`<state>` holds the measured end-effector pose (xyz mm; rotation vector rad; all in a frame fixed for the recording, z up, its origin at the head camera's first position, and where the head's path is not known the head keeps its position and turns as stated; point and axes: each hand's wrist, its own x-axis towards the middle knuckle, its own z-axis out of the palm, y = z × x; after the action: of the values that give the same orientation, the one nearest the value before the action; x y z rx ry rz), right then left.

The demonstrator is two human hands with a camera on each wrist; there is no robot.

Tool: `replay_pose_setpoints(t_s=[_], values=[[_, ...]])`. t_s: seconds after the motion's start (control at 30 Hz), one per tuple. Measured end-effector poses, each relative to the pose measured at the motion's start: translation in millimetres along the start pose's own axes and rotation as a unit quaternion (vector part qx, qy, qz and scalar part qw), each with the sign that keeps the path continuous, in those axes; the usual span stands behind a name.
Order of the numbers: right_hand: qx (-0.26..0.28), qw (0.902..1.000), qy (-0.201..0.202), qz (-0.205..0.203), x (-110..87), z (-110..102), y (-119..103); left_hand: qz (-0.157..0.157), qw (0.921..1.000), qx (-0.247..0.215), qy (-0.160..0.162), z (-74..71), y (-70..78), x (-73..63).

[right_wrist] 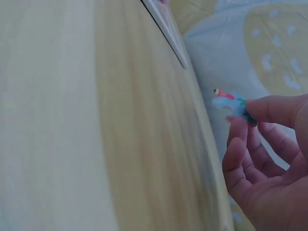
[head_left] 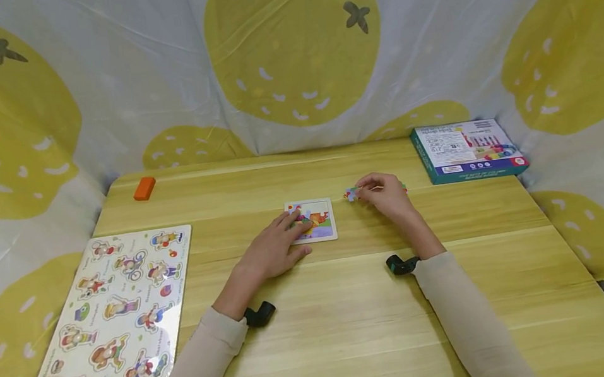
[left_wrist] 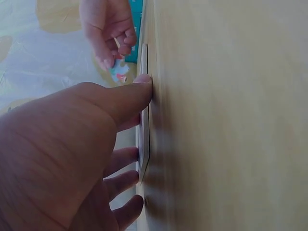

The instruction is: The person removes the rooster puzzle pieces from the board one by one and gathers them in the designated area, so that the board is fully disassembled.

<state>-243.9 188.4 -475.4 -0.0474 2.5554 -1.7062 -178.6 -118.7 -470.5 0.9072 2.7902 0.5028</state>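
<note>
A small square jigsaw board (head_left: 326, 231) with a colourful picture lies on the table. Spread fingers of my left hand (head_left: 271, 247) rest over its left part, and the thumb (left_wrist: 137, 94) is at its near edge. Just right of the board, my right hand (head_left: 389, 197) pinches a jigsaw piece (right_wrist: 230, 103) between thumb and fingers. Light blue with red and green marks, the piece is held up off the table in the right wrist view. A bit of something colourful (head_left: 405, 187) peeks out behind the right hand, mostly hidden by it.
On the left lies a large picture puzzle board (head_left: 138, 270) with cartoon children. An orange block (head_left: 144, 188) sits near the back left edge. At the back right is a flat boxed game (head_left: 469, 150). A lemon-print cloth (head_left: 294, 43) hangs behind the table.
</note>
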Motion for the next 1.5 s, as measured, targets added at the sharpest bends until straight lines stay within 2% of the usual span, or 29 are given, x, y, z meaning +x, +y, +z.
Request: replay_pose_setpoints(t_s=[0.2, 0.43, 0.6, 0.73, 1.0, 1.2, 1.5], values=[[0.006, 0.9996, 0.008, 0.025, 1.0, -28, 4, -0.002, 1.0, -0.004, 0.002, 0.7, -1.0, -0.6], [-0.059, 0.9977, 0.005, 0.033, 7.2, -50, 13, -0.003, 0.9999, -0.01, -0.005, 1.9, -2.0, -0.7], [-0.083, 0.9953, -0.002, 0.05, 10.0, -60, 17, -0.004, 0.9998, -0.016, -0.011, 1.1, -0.9, -0.4], [-0.12, 0.9914, 0.007, 0.051, 11.3, -61, 22, -0.011, 0.9997, -0.016, -0.017, 0.0, -0.1, -1.1], [-0.184, 0.9817, 0.046, 0.019, 11.1, -53, 29, -0.01, 0.9996, -0.022, -0.014, 2.6, -0.4, -1.0], [-0.198, 0.9788, 0.046, 0.02, 9.8, -52, 26, -0.011, 0.9996, -0.024, -0.009, 2.4, 0.2, -1.6], [-0.183, 0.9813, 0.051, 0.032, 9.2, -53, 26, -0.008, 0.9997, -0.024, -0.008, 1.8, -0.7, -1.6]])
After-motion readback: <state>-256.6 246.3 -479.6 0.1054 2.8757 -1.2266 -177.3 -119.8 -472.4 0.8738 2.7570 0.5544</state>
